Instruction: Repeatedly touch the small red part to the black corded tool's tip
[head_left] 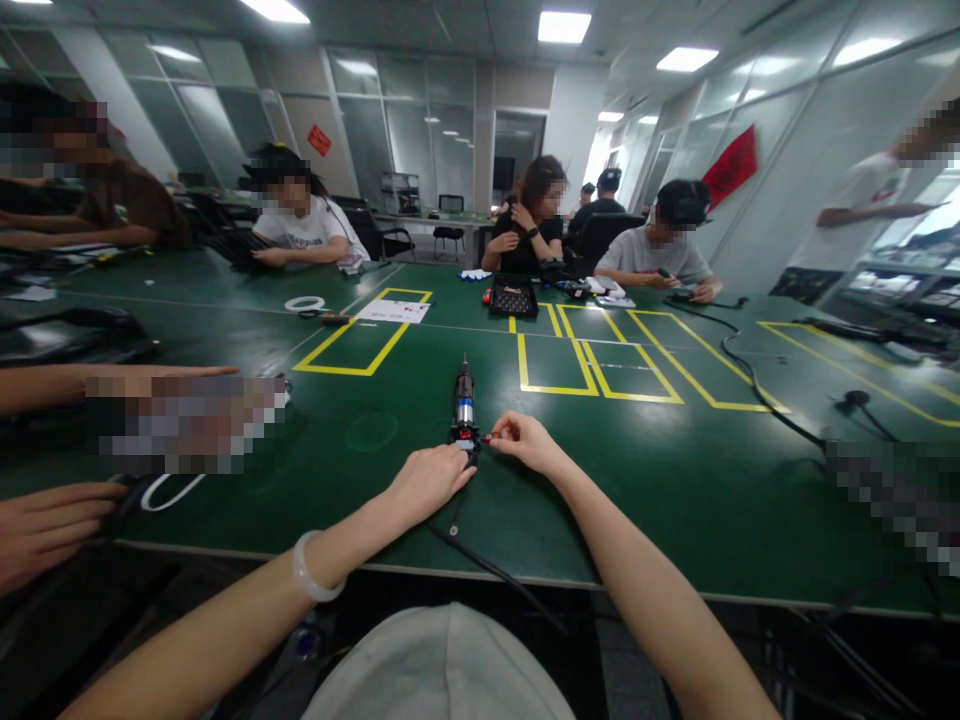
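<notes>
A black, silver and blue electric tool (464, 405) lies lengthwise on the green table (675, 480), its black cable running back toward me. My left hand (431, 478) rests closed over the tool's near end. My right hand (525, 440) is just to the right of it, fingers pinched on a small red piece (488, 437) close to the tool's end. A pale bracelet (315, 572) circles my left wrist.
Yellow tape rectangles (600, 365) mark the table's middle. A black tray (514, 297), a white ring (304, 303) and a paper sheet (394, 311) lie farther off. A black cable (750, 385) crosses on the right. Other people sit around; another person's hand (45, 530) is at the left.
</notes>
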